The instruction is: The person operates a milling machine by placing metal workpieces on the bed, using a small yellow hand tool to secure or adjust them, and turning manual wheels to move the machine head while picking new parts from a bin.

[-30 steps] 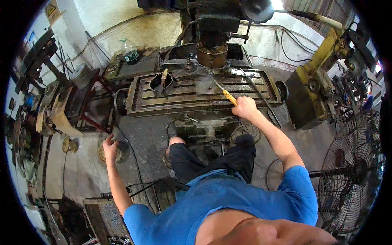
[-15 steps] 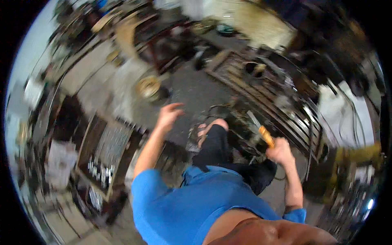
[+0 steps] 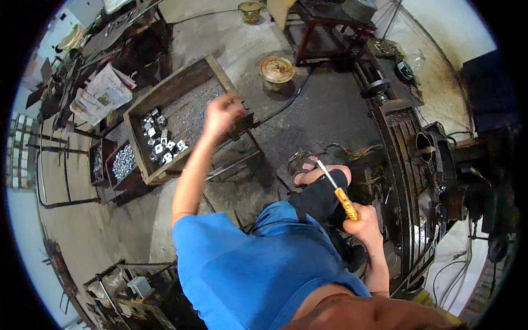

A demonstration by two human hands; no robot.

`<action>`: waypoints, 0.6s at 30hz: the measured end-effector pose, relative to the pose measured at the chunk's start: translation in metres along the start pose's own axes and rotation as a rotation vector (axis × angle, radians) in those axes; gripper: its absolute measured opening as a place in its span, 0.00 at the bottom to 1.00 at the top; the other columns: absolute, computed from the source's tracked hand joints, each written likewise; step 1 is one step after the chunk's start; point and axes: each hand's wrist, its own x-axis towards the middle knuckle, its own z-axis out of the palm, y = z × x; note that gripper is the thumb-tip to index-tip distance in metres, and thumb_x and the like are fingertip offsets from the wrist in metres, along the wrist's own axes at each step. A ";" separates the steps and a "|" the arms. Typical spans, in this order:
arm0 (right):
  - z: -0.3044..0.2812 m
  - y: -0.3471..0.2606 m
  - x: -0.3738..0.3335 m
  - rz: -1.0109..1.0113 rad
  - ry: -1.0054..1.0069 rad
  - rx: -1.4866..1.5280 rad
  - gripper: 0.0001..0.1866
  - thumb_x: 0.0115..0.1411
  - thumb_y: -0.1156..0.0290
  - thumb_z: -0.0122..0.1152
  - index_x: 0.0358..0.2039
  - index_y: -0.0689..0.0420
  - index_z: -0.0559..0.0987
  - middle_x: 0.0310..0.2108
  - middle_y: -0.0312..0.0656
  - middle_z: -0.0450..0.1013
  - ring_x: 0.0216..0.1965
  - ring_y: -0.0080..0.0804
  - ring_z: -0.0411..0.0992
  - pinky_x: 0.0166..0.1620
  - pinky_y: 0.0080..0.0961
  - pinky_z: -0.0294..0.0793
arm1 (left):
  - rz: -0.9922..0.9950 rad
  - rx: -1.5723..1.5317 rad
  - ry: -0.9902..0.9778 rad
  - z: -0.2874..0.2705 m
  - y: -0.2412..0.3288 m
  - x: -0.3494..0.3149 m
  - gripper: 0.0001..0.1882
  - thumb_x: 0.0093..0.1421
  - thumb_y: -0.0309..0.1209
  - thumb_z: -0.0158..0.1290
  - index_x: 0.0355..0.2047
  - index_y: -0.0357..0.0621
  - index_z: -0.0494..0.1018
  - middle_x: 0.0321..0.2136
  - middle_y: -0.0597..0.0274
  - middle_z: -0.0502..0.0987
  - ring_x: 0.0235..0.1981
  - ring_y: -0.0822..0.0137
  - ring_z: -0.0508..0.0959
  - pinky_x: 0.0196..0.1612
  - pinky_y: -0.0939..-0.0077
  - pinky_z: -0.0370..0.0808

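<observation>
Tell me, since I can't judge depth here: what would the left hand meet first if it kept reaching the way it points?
Probably the wooden crate: the left hand hovers over its near edge, its metal blocks further left.

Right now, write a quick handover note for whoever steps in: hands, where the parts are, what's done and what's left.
Left hand: raised over the wooden crate, fingers curled; whether it holds anything cannot be told.
Right hand: gripping a yellow-handled screwdriver near the knee, tip up.
Parts: small shiny metal blocks lie in the crate's corner; more metal pieces fill a bin beside it. The machine table is at right.
Done: unclear. Left: the blocks remain in the crate.
</observation>
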 end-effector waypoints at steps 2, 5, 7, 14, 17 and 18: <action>-0.004 0.007 -0.003 0.105 -0.041 0.033 0.14 0.32 0.65 0.53 0.18 0.63 0.70 0.15 0.56 0.65 0.20 0.55 0.65 0.24 0.42 0.62 | 0.088 0.323 0.331 -0.096 -0.048 0.025 0.19 0.47 0.20 0.51 0.43 0.40 0.71 0.26 0.62 0.75 0.27 0.74 0.72 0.31 0.80 0.70; -0.002 0.015 -0.002 0.114 -0.043 -0.043 0.15 0.32 0.65 0.53 0.20 0.63 0.71 0.15 0.56 0.65 0.21 0.55 0.66 0.25 0.42 0.63 | -0.134 0.803 0.502 -0.195 -0.079 0.022 0.24 0.44 0.24 0.51 0.45 0.46 0.70 0.31 0.56 0.76 0.35 0.63 0.76 0.38 0.71 0.71; 0.000 0.016 -0.002 0.149 -0.045 -0.043 0.15 0.32 0.65 0.53 0.21 0.62 0.72 0.16 0.55 0.66 0.21 0.55 0.67 0.26 0.43 0.63 | -0.276 1.126 0.518 -0.214 -0.090 0.013 0.22 0.43 0.28 0.51 0.43 0.50 0.71 0.34 0.52 0.76 0.38 0.55 0.75 0.41 0.65 0.71; 0.002 0.004 -0.004 0.114 -0.008 -0.077 0.15 0.33 0.67 0.54 0.24 0.60 0.73 0.17 0.54 0.68 0.22 0.54 0.67 0.27 0.43 0.65 | -0.351 1.562 0.450 -0.191 -0.119 0.047 0.11 0.46 0.39 0.51 0.29 0.50 0.74 0.32 0.57 0.77 0.35 0.56 0.77 0.35 0.56 0.70; 0.002 0.014 -0.012 0.121 0.055 -0.108 0.15 0.32 0.67 0.55 0.24 0.59 0.73 0.17 0.54 0.68 0.23 0.54 0.68 0.28 0.44 0.66 | -0.300 1.571 0.423 -0.189 -0.130 0.063 0.09 0.53 0.34 0.42 0.32 0.50 0.71 0.30 0.57 0.77 0.33 0.57 0.77 0.32 0.59 0.71; -0.002 0.017 -0.012 0.157 -0.009 -0.156 0.16 0.32 0.66 0.56 0.25 0.59 0.74 0.18 0.53 0.69 0.24 0.53 0.69 0.29 0.42 0.68 | -0.228 1.589 0.476 -0.203 -0.148 0.057 0.09 0.53 0.35 0.43 0.30 0.49 0.70 0.28 0.57 0.77 0.30 0.55 0.77 0.29 0.58 0.71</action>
